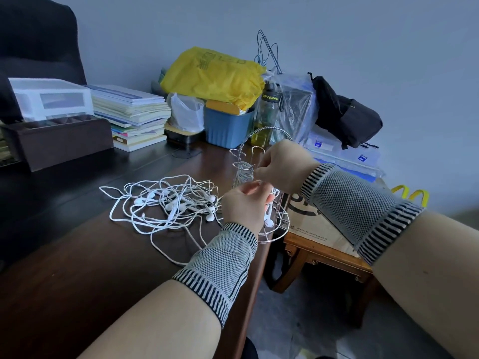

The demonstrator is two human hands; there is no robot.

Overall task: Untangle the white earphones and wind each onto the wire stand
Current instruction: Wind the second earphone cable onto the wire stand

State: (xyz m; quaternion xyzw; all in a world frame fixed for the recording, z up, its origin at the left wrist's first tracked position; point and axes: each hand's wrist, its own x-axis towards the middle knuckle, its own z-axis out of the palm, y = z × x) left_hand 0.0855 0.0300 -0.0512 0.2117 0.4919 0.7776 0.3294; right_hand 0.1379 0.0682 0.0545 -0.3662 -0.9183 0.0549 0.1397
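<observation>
Along the far edge of the dark wooden surface [77, 268] stands a stack of books [132, 115], with a white plastic drawer box [51, 98] to its left and a dark brown tray [59, 141] in front of that. Right of the books sit a small white plastic bag [185, 112] and a blue tub [226, 128] with a yellow bag [212, 73] on top. A bottle [268, 110] stands beside the tub. A black backpack [344, 112] lies at the far right. A low wooden side table [324, 255] carries a cardboard box [311, 224].

Pale blue-grey wall [363, 35]; dark wooden table [77, 268]; black chair [39, 42].
</observation>
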